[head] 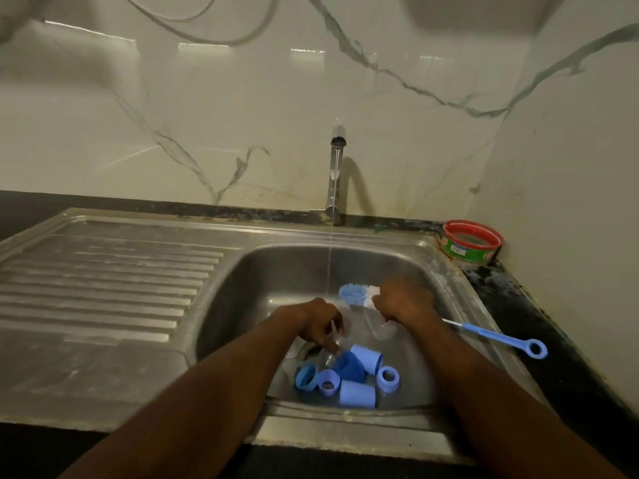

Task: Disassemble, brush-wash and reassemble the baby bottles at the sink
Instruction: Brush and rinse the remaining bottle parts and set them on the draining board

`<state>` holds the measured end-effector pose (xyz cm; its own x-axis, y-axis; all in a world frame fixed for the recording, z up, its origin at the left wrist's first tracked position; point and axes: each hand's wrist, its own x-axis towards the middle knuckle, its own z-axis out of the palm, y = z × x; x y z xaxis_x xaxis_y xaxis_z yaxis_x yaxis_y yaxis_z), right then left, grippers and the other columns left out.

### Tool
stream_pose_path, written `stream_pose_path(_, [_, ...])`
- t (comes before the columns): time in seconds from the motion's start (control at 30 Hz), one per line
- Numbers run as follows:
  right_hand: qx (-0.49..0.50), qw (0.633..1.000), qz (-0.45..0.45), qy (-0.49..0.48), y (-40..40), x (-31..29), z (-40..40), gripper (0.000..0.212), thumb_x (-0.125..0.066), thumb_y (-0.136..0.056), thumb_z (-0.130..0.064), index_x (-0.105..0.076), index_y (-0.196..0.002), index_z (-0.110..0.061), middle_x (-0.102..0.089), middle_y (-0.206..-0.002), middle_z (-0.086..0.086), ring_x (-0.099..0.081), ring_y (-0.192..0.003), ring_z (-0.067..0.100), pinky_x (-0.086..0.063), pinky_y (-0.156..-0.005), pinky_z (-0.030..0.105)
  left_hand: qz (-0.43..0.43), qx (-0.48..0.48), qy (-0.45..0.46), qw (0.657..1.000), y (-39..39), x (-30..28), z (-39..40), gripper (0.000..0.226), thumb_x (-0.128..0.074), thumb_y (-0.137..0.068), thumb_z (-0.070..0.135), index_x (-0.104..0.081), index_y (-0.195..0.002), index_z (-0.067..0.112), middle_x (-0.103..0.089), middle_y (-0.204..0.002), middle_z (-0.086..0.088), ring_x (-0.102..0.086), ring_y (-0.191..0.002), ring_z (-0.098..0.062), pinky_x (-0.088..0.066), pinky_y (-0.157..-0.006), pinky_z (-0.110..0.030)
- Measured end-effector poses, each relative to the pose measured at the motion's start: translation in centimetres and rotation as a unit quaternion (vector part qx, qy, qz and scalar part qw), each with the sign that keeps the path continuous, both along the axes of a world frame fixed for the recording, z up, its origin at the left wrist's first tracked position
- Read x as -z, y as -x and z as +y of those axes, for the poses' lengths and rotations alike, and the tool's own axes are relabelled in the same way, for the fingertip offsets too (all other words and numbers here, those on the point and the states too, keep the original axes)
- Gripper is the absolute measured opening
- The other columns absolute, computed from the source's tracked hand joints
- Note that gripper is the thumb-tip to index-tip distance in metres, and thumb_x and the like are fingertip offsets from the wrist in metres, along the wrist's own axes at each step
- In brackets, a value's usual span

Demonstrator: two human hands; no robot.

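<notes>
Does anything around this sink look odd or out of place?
Nothing looks broken or spilled. The blue bottle parts lie jumbled in the sink, as expected mid-wash. The brush handle pokes out over the sink's right rim, and the wall behind the tap looks stained.

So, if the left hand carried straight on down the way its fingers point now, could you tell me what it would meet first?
Probably the cluster of blue bottle parts: the left hand points down toward the near side of the sink, and the dark blue piece lies just beyond its fingertips. Depth is unclear, and a clear part may come first.
</notes>
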<state>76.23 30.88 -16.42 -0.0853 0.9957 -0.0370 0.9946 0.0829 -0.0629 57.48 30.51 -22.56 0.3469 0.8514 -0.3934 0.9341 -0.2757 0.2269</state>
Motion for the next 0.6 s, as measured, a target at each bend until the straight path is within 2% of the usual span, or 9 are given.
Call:
stream_pose_path(0.13, [0.002, 1.0, 0.009, -0.014, -0.3, -0.1, -0.1, 0.019, -0.063, -0.095, -0.026, -0.066, -0.111, -0.018, -0.065, -0.112, 0.003, -0.061, -0.103, 0.021, -0.049, -0.085, 0.033, -0.017, -0.041, -0.013, 0.999, 0.1, -0.1, -0.1, 0.082, -0.08, -0.078, 0.053, -0.047, -0.145, 0.019, -0.058, -0.134, -0.005, -0.056, -0.118, -0.023, -0.047, -0.103, -0.039])
stream_pose_path(0.2, [-0.003, 1.0, 0.0, -0.018, -0.5, -0.5, -0.2, 0.02, -0.066, -0.093, -0.025, -0.067, -0.112, -0.018, -0.066, -0.111, 0.004, -0.062, -0.104, 0.021, -0.053, -0.088, 0.034, -0.053, -0.067, -0.024, 0.996, 0.8, -1.0, -0.2, 0.078, -0.078, -0.079, 0.052, -0.049, -0.144, 0.019, -0.056, -0.137, -0.005, -0.055, -0.119, -0.023, -0.046, -0.104, -0.041])
stream_pose_path(0.3, [-0.008, 1.0, -0.01, -0.023, -0.7, -0.9, -0.6, 0.022, -0.068, -0.091, -0.023, -0.067, -0.113, -0.018, -0.067, -0.113, 0.004, -0.064, -0.105, 0.022, -0.055, -0.091, 0.038, -0.144, -0.15, -0.11, 0.972, 2.2, -2.3, -0.1, 0.066, -0.08, -0.078, 0.052, -0.059, -0.132, 0.018, -0.061, -0.125, -0.003, -0.056, -0.105, -0.016, -0.046, -0.092, -0.031])
stream_pose_path(0.4, [-0.003, 0.999, -0.005, -0.046, -0.7, -1.2, -1.0, 0.024, -0.065, -0.092, -0.024, -0.066, -0.115, -0.018, -0.066, -0.117, 0.004, -0.063, -0.108, 0.022, -0.055, -0.091, 0.038, -0.274, -0.243, -0.238, 0.9, 2.6, -2.8, 0.6, 0.059, -0.084, -0.076, 0.048, -0.061, -0.123, 0.02, -0.065, -0.119, 0.0, -0.058, -0.102, -0.011, -0.045, -0.087, -0.025])
stream_pose_path(0.5, [0.0, 0.998, 0.003, -0.064, -0.5, -0.9, -1.1, 0.027, -0.066, -0.093, -0.026, -0.062, -0.118, -0.017, -0.063, -0.121, 0.005, -0.061, -0.112, 0.022, -0.051, -0.093, 0.035, -0.391, -0.286, -0.325, 0.812, 1.3, -3.7, 1.7, 0.057, -0.084, -0.078, 0.044, -0.059, -0.124, 0.022, -0.066, -0.119, 0.001, -0.062, -0.107, -0.014, -0.051, -0.093, -0.03])
stream_pose_path(0.6, [-0.012, 0.998, 0.007, -0.058, -0.5, -0.5, -1.0, 0.031, -0.064, -0.095, -0.028, -0.06, -0.125, -0.018, -0.06, -0.127, 0.004, -0.058, -0.119, 0.023, -0.047, -0.097, 0.036, -0.438, -0.268, -0.375, 0.772, -0.4, -4.5, 3.1, 0.059, -0.08, -0.082, 0.045, -0.056, -0.13, 0.022, -0.066, -0.126, 0.0, -0.062, -0.112, -0.016, -0.052, -0.098, -0.035])
